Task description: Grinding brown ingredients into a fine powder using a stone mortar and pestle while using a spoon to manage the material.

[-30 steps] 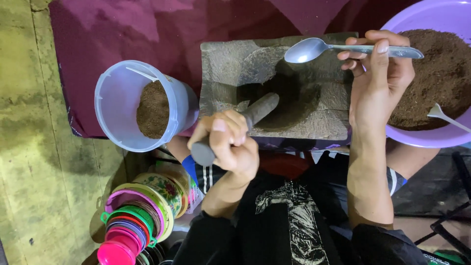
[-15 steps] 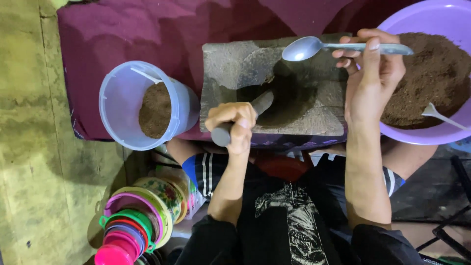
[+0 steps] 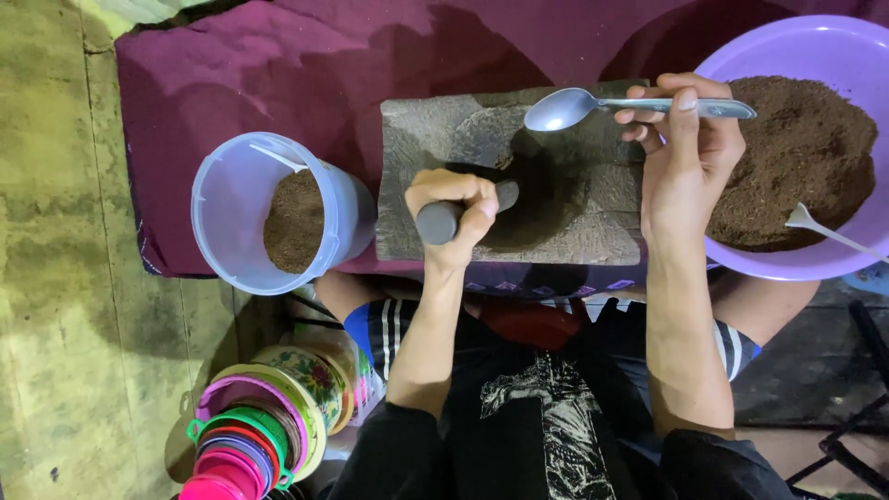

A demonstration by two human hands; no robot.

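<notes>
Stone pestle point(image 3: 443, 220) fills left hand point(image 3: 458, 199); right hand point(image 3: 687, 153) pinches spoon point(image 3: 593, 106).

I see a rough floor point(image 3: 56, 278) on the left, mottled yellow-green and stained, with a crack line running across it near the top. A dark magenta cloth point(image 3: 231, 83) covers the ground ahead, wrinkled, with deep shadows falling across its upper right part. At the bottom left stands 1 stack of colourful plastic strainers and bowls point(image 3: 250, 435). At the right edge, dark ground shows with thin black metal legs point(image 3: 857, 444). The light is dim and warm.
</notes>
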